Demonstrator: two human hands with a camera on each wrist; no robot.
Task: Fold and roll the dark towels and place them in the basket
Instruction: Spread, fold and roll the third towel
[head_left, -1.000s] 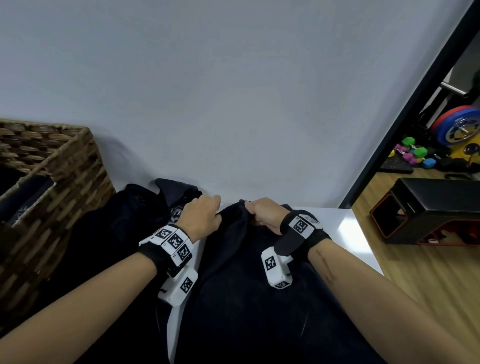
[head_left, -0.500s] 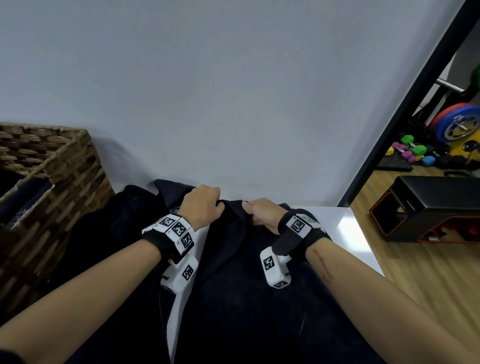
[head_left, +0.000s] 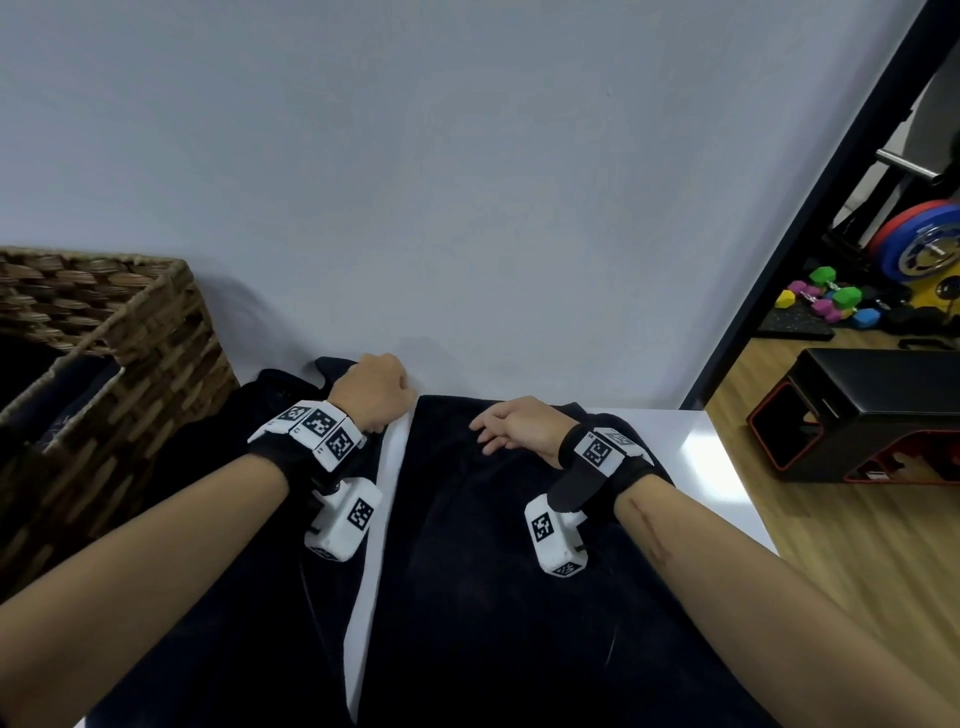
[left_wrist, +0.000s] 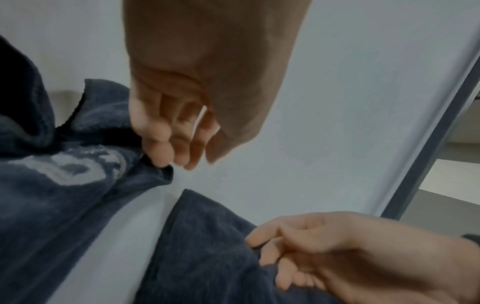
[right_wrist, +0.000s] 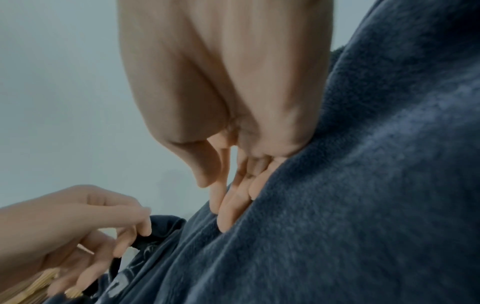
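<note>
A dark towel (head_left: 493, 597) lies spread flat on the white table (head_left: 727, 467), its far edge straight near the wall. My right hand (head_left: 506, 428) rests on its far end, fingers straight and pressed into the pile (right_wrist: 233, 205). My left hand (head_left: 374, 389) hovers left of it by the wall, fingers loosely curled with nothing inside (left_wrist: 166, 152); the fingertips touch the edge of a second, crumpled dark towel with a pale print (left_wrist: 64, 174). The wicker basket (head_left: 156, 338) stands at the left.
A strip of bare table (head_left: 376, 519) separates the two towels. The grey wall runs close behind both hands. Something dark lies inside the basket. Past the table's right edge, a black bench (head_left: 857, 410) and coloured dumbbells (head_left: 831, 301) sit on the wooden floor.
Both hands let go of the towel's far edge, which now lies flat. My left hand moved left onto the crumpled towel; my right hand flattened on the spread towel.
</note>
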